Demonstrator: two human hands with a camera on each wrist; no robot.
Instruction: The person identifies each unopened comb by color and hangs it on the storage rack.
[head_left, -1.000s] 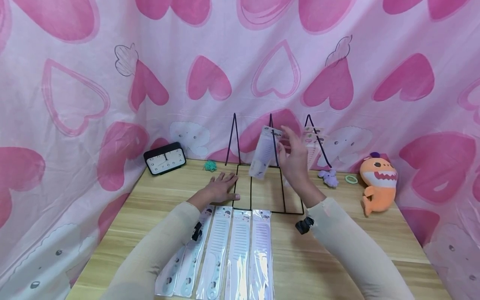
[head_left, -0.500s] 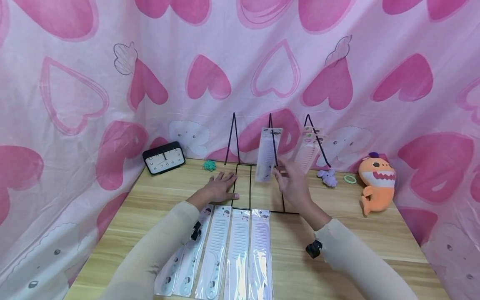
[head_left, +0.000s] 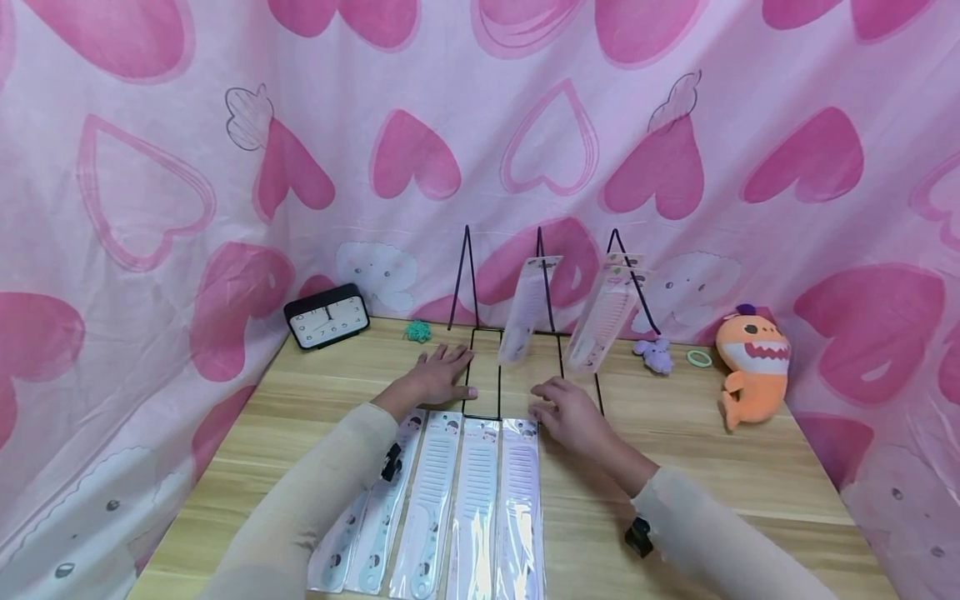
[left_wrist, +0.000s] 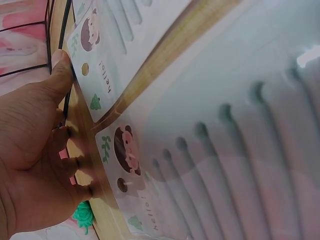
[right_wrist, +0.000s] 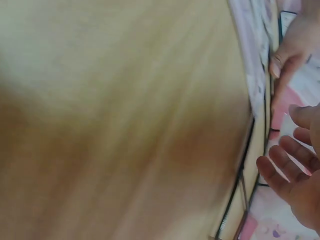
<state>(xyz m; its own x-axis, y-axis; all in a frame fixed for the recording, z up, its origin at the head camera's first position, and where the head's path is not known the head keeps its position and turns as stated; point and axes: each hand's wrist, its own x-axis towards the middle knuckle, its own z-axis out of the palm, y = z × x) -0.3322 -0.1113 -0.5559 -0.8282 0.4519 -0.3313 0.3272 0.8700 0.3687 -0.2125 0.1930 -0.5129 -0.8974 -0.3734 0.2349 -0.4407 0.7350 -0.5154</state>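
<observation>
Right hand (head_left: 567, 408) grip spread, empty, just above the lavender comb pack (head_left: 522, 508), whose long axis runs toward the person; left hand (head_left: 442, 377) flat on the wire rack (head_left: 480, 375) base.

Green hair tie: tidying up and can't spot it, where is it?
In the head view, the green hair tie lies at the table's back edge, between the black clock and the wire rack, beyond the left hand.

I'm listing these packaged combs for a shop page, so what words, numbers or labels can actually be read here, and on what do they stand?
"hello!" on the header card of the nearer packaged comb, under a cartoon face.
"hello!" on the header card of the farther packaged comb.
Clock: numerals ring the dial, too small to read.
Hanging comb packages: header print too small to read.
Nothing else legible.
</observation>
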